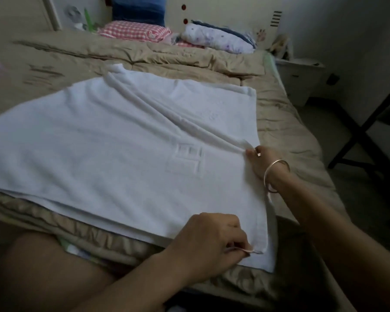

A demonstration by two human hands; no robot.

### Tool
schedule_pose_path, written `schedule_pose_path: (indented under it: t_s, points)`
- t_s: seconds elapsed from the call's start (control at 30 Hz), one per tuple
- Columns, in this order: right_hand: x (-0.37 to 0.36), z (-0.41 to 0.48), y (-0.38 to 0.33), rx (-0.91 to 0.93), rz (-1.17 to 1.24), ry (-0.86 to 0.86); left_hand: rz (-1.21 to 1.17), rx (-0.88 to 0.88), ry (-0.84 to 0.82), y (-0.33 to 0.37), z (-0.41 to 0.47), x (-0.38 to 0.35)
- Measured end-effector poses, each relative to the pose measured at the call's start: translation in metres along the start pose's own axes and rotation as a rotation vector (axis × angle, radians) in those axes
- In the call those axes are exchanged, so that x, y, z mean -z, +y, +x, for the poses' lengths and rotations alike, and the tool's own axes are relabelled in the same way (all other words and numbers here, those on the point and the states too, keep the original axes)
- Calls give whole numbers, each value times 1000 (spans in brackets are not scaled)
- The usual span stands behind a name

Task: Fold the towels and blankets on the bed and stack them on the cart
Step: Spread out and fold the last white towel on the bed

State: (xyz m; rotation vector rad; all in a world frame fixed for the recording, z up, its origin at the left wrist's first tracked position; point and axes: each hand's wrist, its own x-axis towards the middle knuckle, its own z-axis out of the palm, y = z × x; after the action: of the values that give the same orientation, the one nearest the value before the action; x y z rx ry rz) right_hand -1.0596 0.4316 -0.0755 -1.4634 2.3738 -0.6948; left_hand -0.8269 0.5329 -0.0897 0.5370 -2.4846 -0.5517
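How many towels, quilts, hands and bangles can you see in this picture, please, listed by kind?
white towel: 1
tan quilt: 1
hands: 2 (left hand, right hand, each pinching the towel)
bangle: 1
total: 5

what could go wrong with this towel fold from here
A long ridge runs across the white towel from the right hand's pinch; folding now may trap a crease. The left hand pinches only the near corner; if it slips, the stacked layers could shift apart. The bangle sits close to the towel's edge and might snag it.
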Motion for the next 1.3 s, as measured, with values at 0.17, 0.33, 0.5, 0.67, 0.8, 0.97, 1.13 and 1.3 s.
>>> schedule_pose_path:
  t_s: [0.17, 0.33, 0.5, 0.67, 0.8, 0.97, 1.13, 1.3]
  points:
    - [8, -11, 38, -35, 22, 26, 35, -3, -13, 14, 5, -29]
    - [-3, -19, 40, -36, 63, 86, 59, 47, 4, 9, -1, -42]
    - [-10, -23, 41, -30, 81, 118, 60, -17, -45, 9, -6, -40]
    - [-15, -30, 36, 2, -39, 205, -119, 53, -81, 7, -13, -42]
    - [-15, -36, 17, 221, -344, 296, -627, 312, -152, 7, -11, -34]
    - [-39, -43, -7, 381, -386, 6, -886, 507, 196, 2, -4, -23]
    - [-61, -54, 5, 438, -356, -203, -547, 290, 98, 6, -11, -27]
    - [-29, -48, 24, 232, -15, 210, 64, -116, 78, 13, -10, -40]
